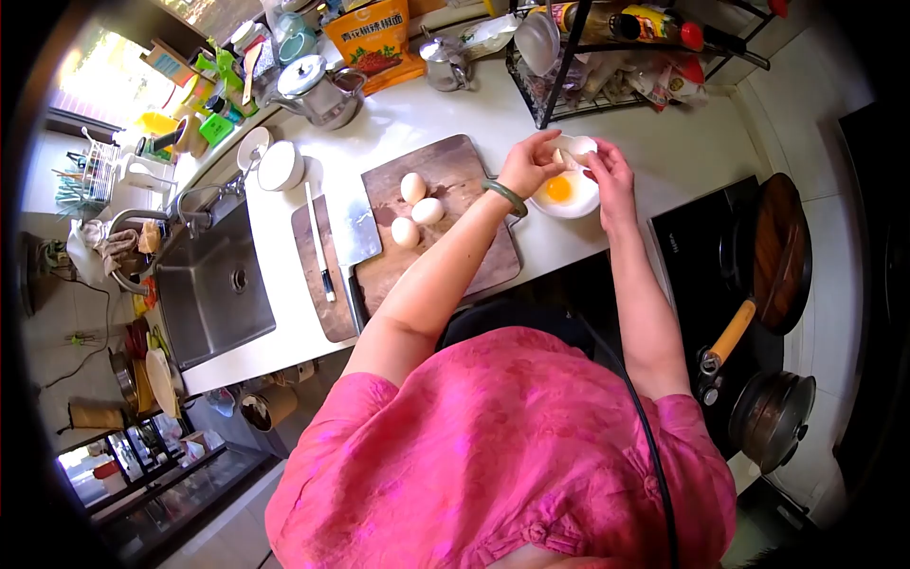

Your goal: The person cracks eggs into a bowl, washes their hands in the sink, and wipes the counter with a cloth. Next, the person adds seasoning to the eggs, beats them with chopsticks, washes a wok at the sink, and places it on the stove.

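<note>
A cracked eggshell (579, 146) is held between my two hands, above a white bowl (572, 207). My left hand (531, 165), with a green bangle (506, 196) at its wrist, pinches one side of the shell. On the other side, the fingers of my right hand (612, 174) are closed on the shell. Inside the bowl lies a raw egg with its yolk (557, 190) whole. Three whole eggs (427, 211) rest on the wooden cutting board (445, 163) to the left. A cleaver (356, 228) lies along that board's left side.
A smaller board (318, 284) carries a thin white stick (316, 232). Further left are a white bowl (281, 167) and the sink (213, 284). A kettle (322, 95) and orange packet (379, 43) stand behind. A wire rack (559, 104), stove (697, 228) and pans are right.
</note>
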`<move>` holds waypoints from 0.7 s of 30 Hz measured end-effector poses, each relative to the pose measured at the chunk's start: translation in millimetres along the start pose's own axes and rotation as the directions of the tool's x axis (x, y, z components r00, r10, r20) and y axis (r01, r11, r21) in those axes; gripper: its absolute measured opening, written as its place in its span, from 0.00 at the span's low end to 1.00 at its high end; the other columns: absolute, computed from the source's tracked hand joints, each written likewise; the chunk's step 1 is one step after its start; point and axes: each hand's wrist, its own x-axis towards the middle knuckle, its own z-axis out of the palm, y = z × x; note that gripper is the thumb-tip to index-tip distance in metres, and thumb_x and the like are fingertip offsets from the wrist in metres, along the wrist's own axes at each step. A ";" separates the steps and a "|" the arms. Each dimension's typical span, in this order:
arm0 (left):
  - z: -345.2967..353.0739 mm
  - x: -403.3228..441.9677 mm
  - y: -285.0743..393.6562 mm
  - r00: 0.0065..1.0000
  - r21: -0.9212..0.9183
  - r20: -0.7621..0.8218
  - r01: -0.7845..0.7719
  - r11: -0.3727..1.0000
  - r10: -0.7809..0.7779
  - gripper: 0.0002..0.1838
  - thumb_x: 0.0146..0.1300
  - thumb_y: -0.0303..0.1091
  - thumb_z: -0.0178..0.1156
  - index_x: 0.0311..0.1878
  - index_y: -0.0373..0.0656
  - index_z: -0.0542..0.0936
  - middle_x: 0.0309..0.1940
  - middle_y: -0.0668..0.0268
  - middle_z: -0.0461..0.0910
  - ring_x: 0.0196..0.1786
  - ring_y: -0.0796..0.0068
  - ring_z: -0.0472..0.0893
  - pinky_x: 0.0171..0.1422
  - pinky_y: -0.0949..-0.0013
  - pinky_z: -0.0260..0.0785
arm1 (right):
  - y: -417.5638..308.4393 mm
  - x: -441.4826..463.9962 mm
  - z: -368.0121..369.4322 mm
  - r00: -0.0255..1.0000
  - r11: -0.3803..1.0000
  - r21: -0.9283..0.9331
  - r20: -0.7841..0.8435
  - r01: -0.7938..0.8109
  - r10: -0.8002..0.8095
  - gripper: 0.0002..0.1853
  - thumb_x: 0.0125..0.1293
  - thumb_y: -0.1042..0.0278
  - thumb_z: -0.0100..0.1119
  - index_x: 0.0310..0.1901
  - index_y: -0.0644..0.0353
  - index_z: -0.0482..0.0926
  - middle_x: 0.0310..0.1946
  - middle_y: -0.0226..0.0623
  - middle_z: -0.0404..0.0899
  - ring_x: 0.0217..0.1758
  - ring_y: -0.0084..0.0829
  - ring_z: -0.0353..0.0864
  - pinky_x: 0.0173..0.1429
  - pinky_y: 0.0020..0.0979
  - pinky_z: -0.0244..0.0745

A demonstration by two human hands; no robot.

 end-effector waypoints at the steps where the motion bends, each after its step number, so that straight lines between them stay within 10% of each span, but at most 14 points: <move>1: 3.6 -3.3 1.1 1.000 -0.194 -0.006 -0.018 0.981 0.017 0.27 0.53 0.20 0.61 0.58 0.39 0.70 0.36 0.65 0.79 0.37 0.82 0.77 0.44 0.77 0.71 | 1.6 -1.7 3.8 1.000 1.000 -0.003 0.008 -0.003 0.003 0.14 0.61 0.71 0.57 0.48 0.64 0.73 0.38 0.33 0.78 0.41 0.22 0.77 0.45 0.23 0.72; 8: -3.4 -12.9 -3.3 0.999 -0.372 -0.034 -0.030 0.928 0.019 0.25 0.55 0.19 0.60 0.58 0.35 0.69 0.42 0.62 0.79 0.43 0.78 0.79 0.50 0.76 0.71 | -0.8 -9.1 21.3 0.974 0.873 -0.436 0.163 0.216 -0.160 0.18 0.64 0.67 0.54 0.54 0.61 0.72 0.42 0.38 0.78 0.43 0.25 0.77 0.47 0.26 0.73; 13: -43.2 -45.7 11.6 0.986 -0.538 -0.150 -0.137 0.832 0.065 0.22 0.57 0.19 0.58 0.57 0.34 0.69 0.48 0.61 0.76 0.48 0.75 0.77 0.54 0.74 0.70 | -13.0 -21.3 51.0 0.947 0.864 -0.389 0.096 0.319 -0.307 0.18 0.62 0.70 0.53 0.54 0.62 0.71 0.45 0.41 0.77 0.47 0.33 0.76 0.48 0.29 0.72; 16: -85.0 -88.7 20.1 0.961 -0.496 -0.249 -0.230 0.837 0.117 0.28 0.55 0.18 0.59 0.60 0.37 0.65 0.48 0.62 0.75 0.50 0.75 0.76 0.53 0.75 0.70 | -5.6 -46.3 94.3 0.664 0.465 -0.475 0.506 0.747 -0.550 0.17 0.50 0.78 0.58 0.44 0.62 0.73 0.39 0.43 0.73 0.44 0.45 0.73 0.49 0.35 0.70; 21: -153.2 -189.3 9.8 0.855 -0.358 -0.506 -0.329 0.874 0.114 0.36 0.54 0.18 0.59 0.66 0.42 0.58 0.46 0.63 0.73 0.48 0.75 0.77 0.51 0.75 0.70 | 51.0 -78.9 148.9 0.469 0.338 -0.353 0.798 0.873 -0.379 0.23 0.49 0.70 0.63 0.49 0.60 0.72 0.49 0.44 0.68 0.51 0.45 0.69 0.55 0.40 0.67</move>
